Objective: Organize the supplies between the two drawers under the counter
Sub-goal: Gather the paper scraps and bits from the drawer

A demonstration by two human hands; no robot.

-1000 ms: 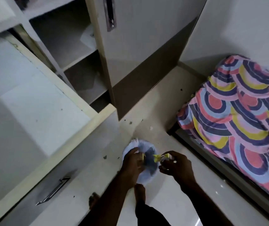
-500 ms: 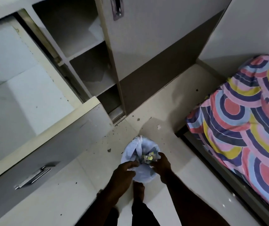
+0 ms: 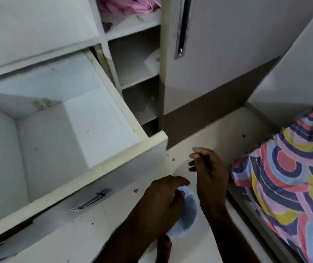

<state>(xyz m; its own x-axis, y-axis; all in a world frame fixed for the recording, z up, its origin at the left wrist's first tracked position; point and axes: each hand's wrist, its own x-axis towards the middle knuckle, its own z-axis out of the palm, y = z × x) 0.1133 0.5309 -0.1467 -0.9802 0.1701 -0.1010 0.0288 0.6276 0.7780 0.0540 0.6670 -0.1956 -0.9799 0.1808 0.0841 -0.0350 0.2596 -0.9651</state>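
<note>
Gripping the blue bag (image 3: 189,211), the left hand (image 3: 163,204) curls over its top; the right hand (image 3: 209,179) hovers just beside, fingers loose, holding nothing, near the open drawer (image 3: 136,149).

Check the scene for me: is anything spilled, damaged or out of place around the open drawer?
Small dark crumbs lie scattered on the floor beside the open drawer. Pink cloth sits bunched on the upper shelf. The left hand grips a pale blue bag; the right hand hovers open. No damage is visible.
</note>
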